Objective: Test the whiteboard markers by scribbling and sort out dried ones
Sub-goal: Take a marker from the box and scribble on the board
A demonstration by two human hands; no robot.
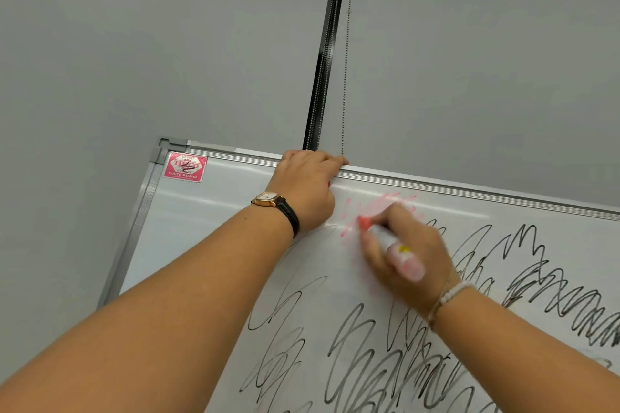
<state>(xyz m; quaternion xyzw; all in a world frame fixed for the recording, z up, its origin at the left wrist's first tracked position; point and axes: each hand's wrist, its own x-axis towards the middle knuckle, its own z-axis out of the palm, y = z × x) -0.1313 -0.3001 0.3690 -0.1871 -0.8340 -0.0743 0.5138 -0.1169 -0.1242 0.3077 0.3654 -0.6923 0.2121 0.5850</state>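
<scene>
Fingers of the left hand are curling over the top frame of the whiteboard, below a hanging bead chain. Just right of it, the right hand is gripping a red marker, its tip touching a faint red scribble and the hand partly hiding it. Black scribbles are spreading below both hands.

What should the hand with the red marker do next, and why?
Probably lift the red marker off the whiteboard and check its marks: the red scribble looks pale and patchy beside the bold black scribbles, so it may be drying.
</scene>
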